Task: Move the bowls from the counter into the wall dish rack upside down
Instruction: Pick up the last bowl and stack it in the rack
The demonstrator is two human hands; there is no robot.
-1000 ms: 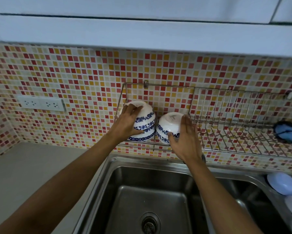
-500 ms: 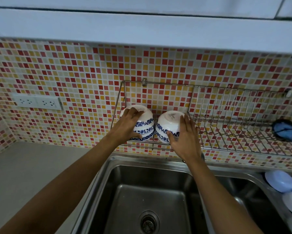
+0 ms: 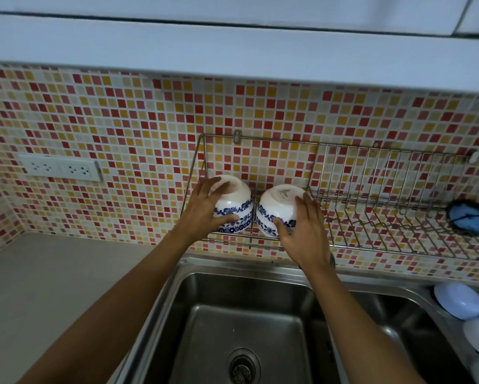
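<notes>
Mosaic-tiled wall (image 3: 149, 128), steel sink (image 3: 241, 314)

**Count at the sink wall**

Two hands: left hand (image 3: 205, 210), right hand (image 3: 304, 231). Two stacks of upturned blue-patterned bowls, the left stack (image 3: 237, 207) and the right stack (image 3: 278, 207) (how many bowls sit in each is unclear). One wire dish rack (image 3: 371, 195), one sink (image 3: 241, 322), one double wall socket (image 3: 60, 167).
</notes>
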